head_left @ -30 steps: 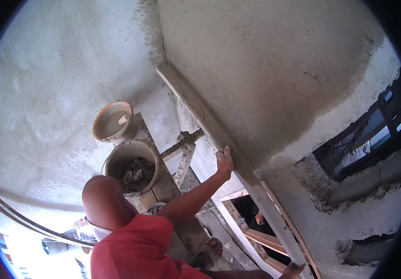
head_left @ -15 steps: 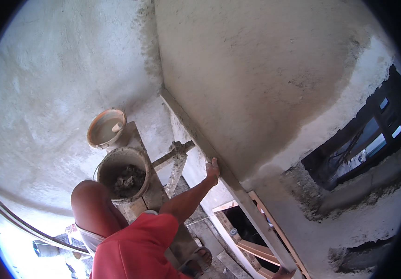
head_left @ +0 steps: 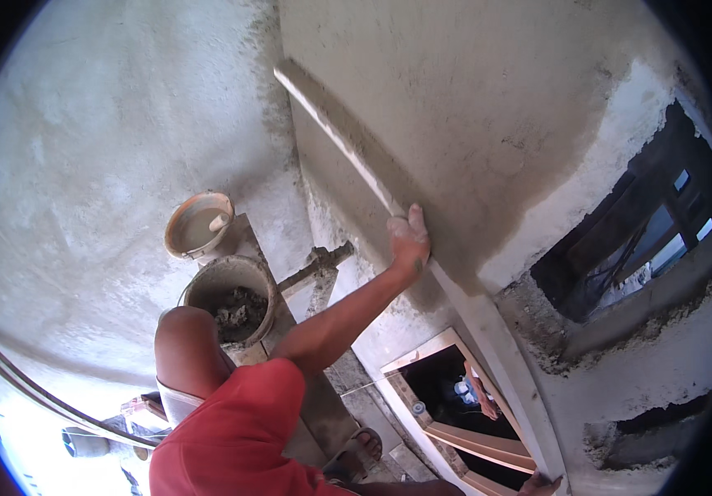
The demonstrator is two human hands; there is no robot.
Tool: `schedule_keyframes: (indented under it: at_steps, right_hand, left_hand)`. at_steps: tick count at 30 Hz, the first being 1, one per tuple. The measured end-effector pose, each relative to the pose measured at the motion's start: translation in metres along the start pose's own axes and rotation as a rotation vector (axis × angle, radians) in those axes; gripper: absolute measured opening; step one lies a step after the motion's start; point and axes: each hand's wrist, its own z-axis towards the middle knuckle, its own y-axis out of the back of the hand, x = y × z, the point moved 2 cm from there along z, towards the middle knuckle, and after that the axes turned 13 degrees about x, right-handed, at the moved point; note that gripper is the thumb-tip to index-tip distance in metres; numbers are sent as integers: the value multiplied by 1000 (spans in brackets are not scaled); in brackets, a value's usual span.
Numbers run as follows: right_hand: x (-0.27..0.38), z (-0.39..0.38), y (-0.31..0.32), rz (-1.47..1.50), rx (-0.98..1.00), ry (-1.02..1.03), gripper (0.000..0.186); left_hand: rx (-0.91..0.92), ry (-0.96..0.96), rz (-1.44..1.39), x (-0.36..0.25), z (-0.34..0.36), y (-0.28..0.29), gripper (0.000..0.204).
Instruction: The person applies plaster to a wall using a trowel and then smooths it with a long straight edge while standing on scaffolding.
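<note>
A long, pale plaster straightedge (head_left: 488,322) slants across the wall, its far end on the damp plaster (head_left: 447,99). My left hand (head_left: 410,238) is closed round the straightedge near its middle, arm stretched out. At the lower edge my right hand (head_left: 541,484) grips the near end; only part of it shows. Grey mortar (head_left: 242,314) fills part of a bucket (head_left: 193,298) beside my bent knee.
Behind the mortar bucket, a second bucket (head_left: 176,223) holds murky water and a pale-handled tool on the plank (head_left: 248,240). A wooden-framed opening (head_left: 397,364) shows another person's arm (head_left: 478,390). Rough openings (head_left: 587,273) break the right wall. My sandalled foot (head_left: 364,446) rests on planks.
The straightedge has moved up the wall with both my hands on it, its far end now higher. The wooden-framed opening is more exposed, and another person's arm shows inside.
</note>
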Motion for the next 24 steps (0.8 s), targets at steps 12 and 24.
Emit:
schedule_keyframes:
  at_steps: [12,24]
  right_hand:
    - [4,-21,10,-257,-129,155,49]
    - [138,-31,-25,917,-261,-666,54]
  left_hand:
    - [270,78,-220,-23,-18,-7,49]
    - [457,246,-364,-11,-33,32,59]
